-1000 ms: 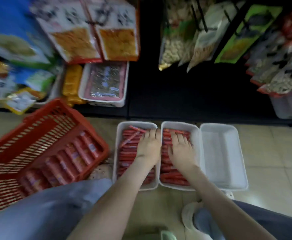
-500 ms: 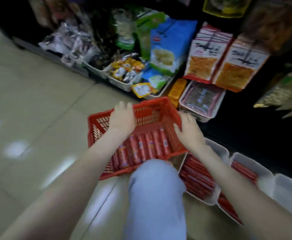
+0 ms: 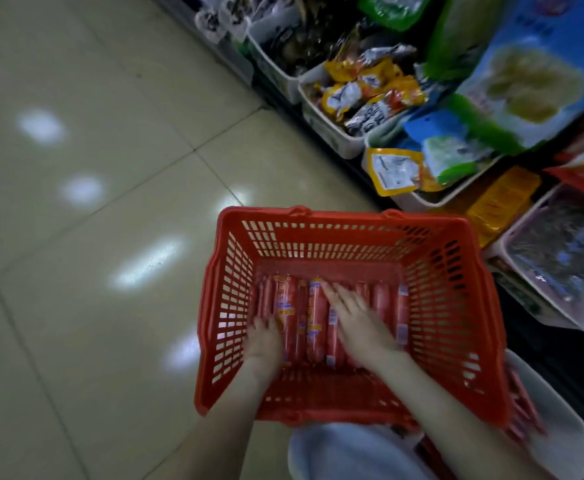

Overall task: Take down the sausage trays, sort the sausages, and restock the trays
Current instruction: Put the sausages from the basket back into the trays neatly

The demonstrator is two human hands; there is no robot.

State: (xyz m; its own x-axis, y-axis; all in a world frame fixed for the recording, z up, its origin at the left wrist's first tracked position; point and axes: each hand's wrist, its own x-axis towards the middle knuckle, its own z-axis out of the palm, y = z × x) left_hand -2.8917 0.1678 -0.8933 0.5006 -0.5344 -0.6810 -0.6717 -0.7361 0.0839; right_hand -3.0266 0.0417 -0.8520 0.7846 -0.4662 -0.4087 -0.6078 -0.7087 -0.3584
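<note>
My right hand [image 3: 356, 323] lies flat, fingers straight and spread, on the row of red sausages [image 3: 313, 317] at the bottom of the red basket [image 3: 352, 225] on the floor [image 3: 93, 271]. My left hand [image 3: 264, 337] touches the row's left end; blur hides whether its fingers grip.

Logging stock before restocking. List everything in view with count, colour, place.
Shopping basket: one, red, on the floor.
Sausages: one row, red wrappers, basket bottom; number blurred.
Tray: one, white, lower right, partly hidden by the basket.
Shelf bins: at least three, white, upper right, holding snack packets.
Large bag: one, blue and green, above the bins.
Floor: beige tiles, left.
Knee: one, light trousers, bottom edge.
Left hand: on the row's left side.
Right hand: flat on the row's middle.
</note>
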